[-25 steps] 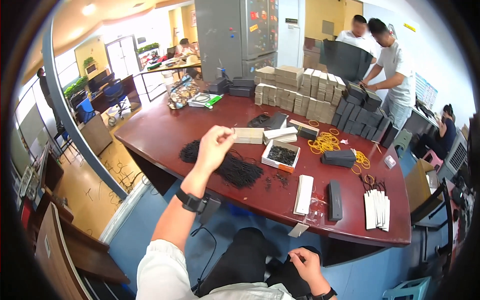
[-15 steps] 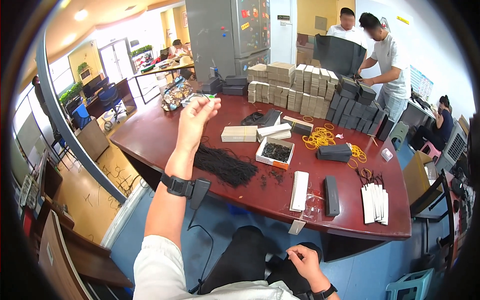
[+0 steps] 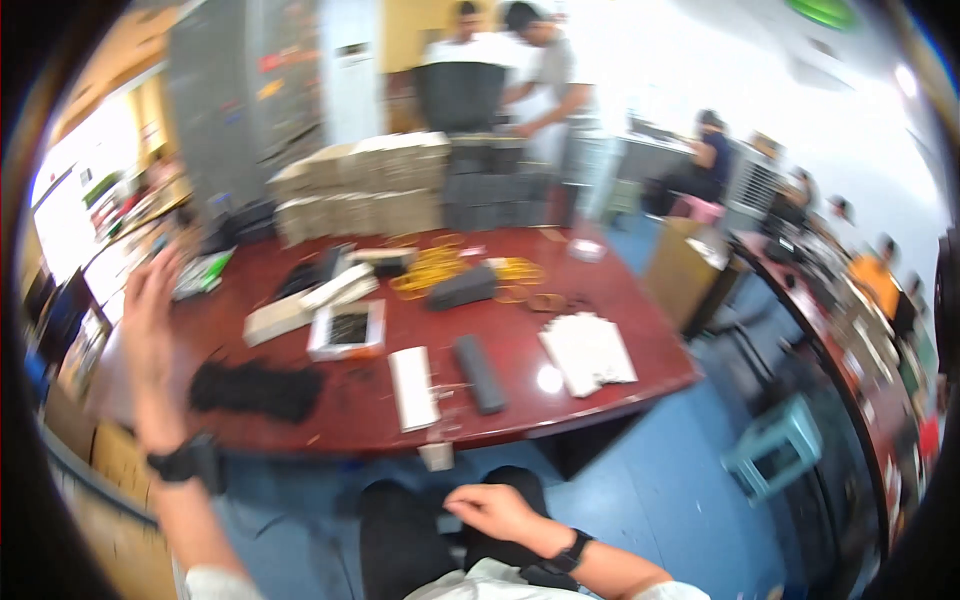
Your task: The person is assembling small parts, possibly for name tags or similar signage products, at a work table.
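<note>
My left hand (image 3: 150,300) is raised at the table's left side, smeared by motion. Its fingers look stretched upward and apart, with nothing visible in them. Below and right of it lies a bundle of black cords (image 3: 255,390). My right hand (image 3: 495,510) hovers over my lap, fingers curled together, holding nothing that I can see. In front of me on the table lie a white strip stack (image 3: 413,388), a dark grey bar-shaped box (image 3: 479,374) and fanned white strips (image 3: 588,355). A small white box (image 3: 320,335) holds dark bits.
The dark red table (image 3: 520,410) carries stacked beige blocks (image 3: 365,190) and dark grey boxes (image 3: 495,200) at its back. Yellow rubber bands (image 3: 432,272) lie mid-table. Two people stand behind it. A teal stool (image 3: 775,450) stands on the blue floor at right, near another long table with seated people.
The view has swung right, bringing in more of the room there. My left hand has shifted to the picture's left, its fingers straighter. My right hand stays over my lap.
</note>
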### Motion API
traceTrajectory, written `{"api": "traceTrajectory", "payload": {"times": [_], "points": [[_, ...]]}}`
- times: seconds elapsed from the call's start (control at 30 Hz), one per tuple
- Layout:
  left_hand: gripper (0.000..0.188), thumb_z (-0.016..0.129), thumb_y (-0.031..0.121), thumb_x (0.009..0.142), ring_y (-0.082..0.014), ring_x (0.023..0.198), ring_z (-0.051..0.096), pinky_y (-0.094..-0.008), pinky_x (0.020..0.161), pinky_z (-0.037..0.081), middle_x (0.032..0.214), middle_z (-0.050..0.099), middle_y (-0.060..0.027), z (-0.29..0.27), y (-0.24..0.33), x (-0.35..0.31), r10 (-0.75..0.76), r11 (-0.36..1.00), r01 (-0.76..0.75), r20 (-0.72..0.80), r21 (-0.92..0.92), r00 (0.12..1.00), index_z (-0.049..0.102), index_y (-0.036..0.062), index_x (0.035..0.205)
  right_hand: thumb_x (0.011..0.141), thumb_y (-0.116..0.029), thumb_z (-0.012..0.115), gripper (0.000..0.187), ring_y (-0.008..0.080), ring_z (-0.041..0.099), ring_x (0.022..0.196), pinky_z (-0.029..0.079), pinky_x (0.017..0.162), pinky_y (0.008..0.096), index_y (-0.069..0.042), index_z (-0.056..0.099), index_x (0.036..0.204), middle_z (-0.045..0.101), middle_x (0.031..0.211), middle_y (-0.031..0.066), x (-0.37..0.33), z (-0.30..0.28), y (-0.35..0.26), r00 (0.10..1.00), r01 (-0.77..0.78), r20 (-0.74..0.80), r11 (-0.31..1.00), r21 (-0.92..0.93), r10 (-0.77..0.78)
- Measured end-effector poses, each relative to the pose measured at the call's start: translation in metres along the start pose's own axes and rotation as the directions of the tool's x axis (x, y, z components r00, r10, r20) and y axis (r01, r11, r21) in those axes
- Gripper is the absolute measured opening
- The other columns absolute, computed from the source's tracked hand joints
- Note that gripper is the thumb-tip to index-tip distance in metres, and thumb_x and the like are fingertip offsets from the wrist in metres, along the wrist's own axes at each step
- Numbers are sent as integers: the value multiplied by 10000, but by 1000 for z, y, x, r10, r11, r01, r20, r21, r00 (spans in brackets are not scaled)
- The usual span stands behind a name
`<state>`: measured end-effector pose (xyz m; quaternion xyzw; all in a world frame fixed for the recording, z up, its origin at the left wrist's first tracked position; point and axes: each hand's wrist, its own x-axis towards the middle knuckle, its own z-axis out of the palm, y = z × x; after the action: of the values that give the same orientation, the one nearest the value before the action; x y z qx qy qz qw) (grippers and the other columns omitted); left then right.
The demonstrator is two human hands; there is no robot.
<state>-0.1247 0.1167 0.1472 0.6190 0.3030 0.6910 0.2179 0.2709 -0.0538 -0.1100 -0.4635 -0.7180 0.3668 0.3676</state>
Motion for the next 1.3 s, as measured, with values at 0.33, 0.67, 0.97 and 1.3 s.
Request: {"api": "traceTrajectory", "payload": {"times": [0.33,0.67,0.97,1.3], "points": [[115,573,111,953,-92,910,531,-221,812,408,1080,581,-53,-1,-14,-36,127,804,-160,98,573,987,598,17,892,920,-194,608,174,203,599,682,483,646,304,-54,646,1017,657,849,80,6,-29,-24,997,70,17,997,45,-70],[117,720,55,813,-317,1134,550,-404,977,420,1238,593,-162,129,80,-169,235,770,-554,667,315,707,705,59,929,951,-215,610,526,61,497,727,436,704,237,-66,409,1413,554,1096,34,46,-12,-107,913,176,95,592,786,-398],[136,625,98,942,-169,857,559,-281,761,468,1032,635,-124,101,-6,-231,-528,220,550,376,-805,761,598,25,1054,995,-220,574,208,51,492,696,426,631,219,-20,629,1009,599,849,-16,20,-24,-47,974,56,116,701,711,-195],[160,622,139,949,-160,804,565,-273,716,464,933,625,-95,44,-39,-243,-648,384,423,87,-821,757,604,15,1048,990,-246,580,220,55,502,687,426,623,226,-43,657,1024,573,782,-29,-32,-43,-1,994,-71,-20,800,596,103]]}}
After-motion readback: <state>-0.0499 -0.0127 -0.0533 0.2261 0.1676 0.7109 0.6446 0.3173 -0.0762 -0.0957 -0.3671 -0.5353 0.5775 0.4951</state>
